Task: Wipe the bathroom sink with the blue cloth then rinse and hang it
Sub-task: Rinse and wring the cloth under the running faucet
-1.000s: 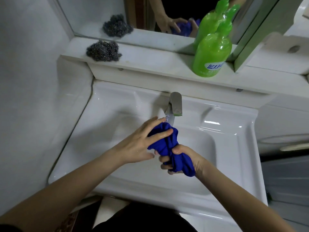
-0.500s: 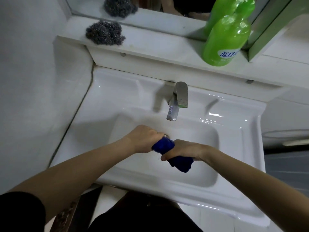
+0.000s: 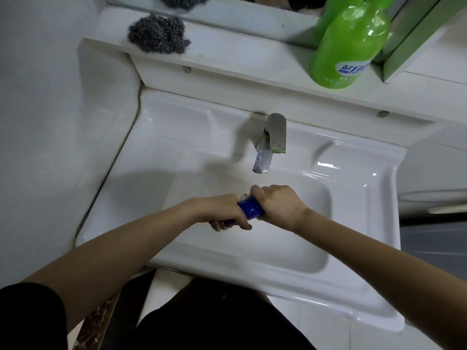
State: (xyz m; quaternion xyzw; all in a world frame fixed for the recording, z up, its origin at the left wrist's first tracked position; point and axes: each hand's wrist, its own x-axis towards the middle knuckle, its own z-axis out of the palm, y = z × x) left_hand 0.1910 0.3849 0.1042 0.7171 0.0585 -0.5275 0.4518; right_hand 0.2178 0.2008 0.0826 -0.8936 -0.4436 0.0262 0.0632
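Two hands are close together just below the faucet point(image 3: 271, 142), over the sink point(image 3: 177, 137) basin. I see the left hand point(image 3: 222, 213) and right hand point(image 3: 280, 205) each clamped round an end of the blue cloth point(image 3: 250, 209), a tight roll between them. Behind the faucet, a green bottle point(image 3: 346, 46) stands on the shelf point(image 3: 240, 59).

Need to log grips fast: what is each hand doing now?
Left hand: gripping the blue cloth.
Right hand: also gripping the blue cloth.
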